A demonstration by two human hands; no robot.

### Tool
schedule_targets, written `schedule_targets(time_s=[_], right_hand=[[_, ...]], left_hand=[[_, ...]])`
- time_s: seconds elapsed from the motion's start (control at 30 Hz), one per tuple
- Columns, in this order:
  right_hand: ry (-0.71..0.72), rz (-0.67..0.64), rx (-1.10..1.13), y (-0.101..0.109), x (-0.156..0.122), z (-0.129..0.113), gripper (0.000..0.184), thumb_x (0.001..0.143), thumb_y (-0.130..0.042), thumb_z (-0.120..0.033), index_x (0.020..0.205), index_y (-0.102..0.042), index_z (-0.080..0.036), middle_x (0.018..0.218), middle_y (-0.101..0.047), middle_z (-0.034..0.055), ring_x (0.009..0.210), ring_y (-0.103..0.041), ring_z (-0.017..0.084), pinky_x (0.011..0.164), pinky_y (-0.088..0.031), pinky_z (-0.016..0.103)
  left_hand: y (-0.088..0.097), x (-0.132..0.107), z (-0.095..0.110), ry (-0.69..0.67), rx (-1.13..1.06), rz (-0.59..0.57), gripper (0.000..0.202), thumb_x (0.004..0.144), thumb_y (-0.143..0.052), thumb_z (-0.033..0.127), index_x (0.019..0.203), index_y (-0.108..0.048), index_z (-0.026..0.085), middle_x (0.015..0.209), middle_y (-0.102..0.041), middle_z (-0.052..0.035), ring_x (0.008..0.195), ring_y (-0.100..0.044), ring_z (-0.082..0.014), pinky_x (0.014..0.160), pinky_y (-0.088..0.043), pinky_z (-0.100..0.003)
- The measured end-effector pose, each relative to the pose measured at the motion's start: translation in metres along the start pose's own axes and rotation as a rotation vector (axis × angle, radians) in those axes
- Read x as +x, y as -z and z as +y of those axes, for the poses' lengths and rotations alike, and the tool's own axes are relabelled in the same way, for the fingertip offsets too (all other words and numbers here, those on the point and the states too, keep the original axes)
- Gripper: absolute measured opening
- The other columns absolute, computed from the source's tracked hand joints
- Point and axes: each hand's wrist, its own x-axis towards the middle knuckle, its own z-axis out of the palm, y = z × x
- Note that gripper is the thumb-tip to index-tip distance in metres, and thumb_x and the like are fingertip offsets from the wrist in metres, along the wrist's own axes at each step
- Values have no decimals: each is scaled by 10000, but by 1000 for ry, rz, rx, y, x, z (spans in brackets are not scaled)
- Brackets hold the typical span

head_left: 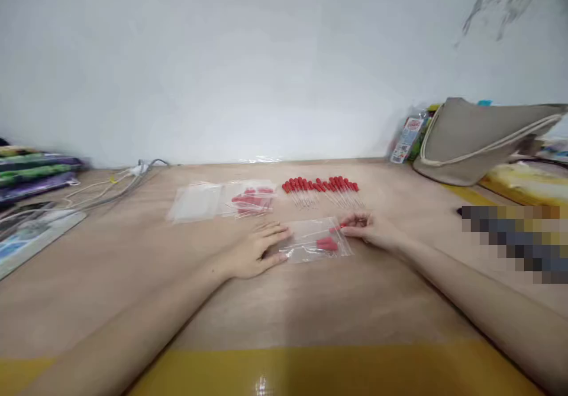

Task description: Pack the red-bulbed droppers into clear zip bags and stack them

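Clear bag: red droppers inside, count unclear through glare. Left hand, fingers spread, on one end. Right hand pinches another dropper at other end.

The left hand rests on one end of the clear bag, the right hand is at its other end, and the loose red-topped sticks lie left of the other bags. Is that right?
Not quite: the head view shows the loose red-topped sticks right of the other bags. The left hand, clear bag and right hand are as stated.
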Motion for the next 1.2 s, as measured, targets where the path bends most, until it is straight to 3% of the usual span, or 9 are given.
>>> schedule_targets(time_s=[0.13,0.27,0.47,0.57,0.73,0.8,0.97,1.2], right_hand=[[65,-16,24,-15,8,-3,349,465,-791,-360,675,-628,-133,570,-608,-17,536,-539,85,523,-416,212],[78,18,15,-23,13,-1,356,418,-804,-362,617,-613,-138,590,-630,3,565,-571,123,566,-447,254],[160,-77,-115,-19,12,-1,278,603,-675,-418,673,-621,-155,627,-632,-3,591,-566,118,600,-444,255],[135,57,-218,-13,20,-5,221,663,-616,-355,759,-611,-156,639,-625,0,589,-561,113,592,-444,244],[200,328,-641,-18,60,-21,115,686,-578,-228,766,-603,-149,744,-644,31,680,-579,124,635,-437,222],[154,376,-819,-26,81,-30,150,695,-563,-187,832,-609,-148,842,-657,51,781,-594,143,716,-437,228],[45,382,-887,-46,122,-42,214,667,-561,-118,873,-616,-98,927,-642,162,892,-600,242,752,-442,292],[-66,363,-843,-54,130,-53,526,614,-602,-76,1122,-472,-36,973,-597,236,897,-593,310,719,-461,366]], left_hand=[[1,0,-4,-19,-10,17,508,898,-419,450,1356,-350,242,1420,-331,-51,1318,-283,-209,1090,-246,-415],[0,0,-6,-45,-22,37,502,896,-426,449,1354,-346,262,1420,-333,-41,1314,-293,-205,1091,-242,-420],[-1,1,-7,-49,-33,39,493,900,-421,442,1352,-352,257,1423,-325,-40,1318,-282,-209,1092,-241,-423],[-2,1,-8,-45,-36,45,496,892,-434,449,1340,-377,244,1417,-335,-48,1314,-291,-212,1091,-245,-421],[-4,0,-9,-39,-56,66,489,882,-450,457,1319,-411,243,1405,-356,-51,1306,-310,-216,1080,-266,-425],[-5,0,-9,-28,-61,62,488,881,-448,461,1311,-427,231,1404,-357,-55,1309,-302,-214,1081,-267,-416],[-4,0,-7,-19,-74,48,479,883,-446,458,1307,-438,235,1408,-349,-53,1314,-291,-221,1088,-251,-411],[-3,0,-5,-9,-49,32,489,886,-436,462,1325,-408,248,1416,-334,-49,1319,-278,-220,1089,-246,-416]])
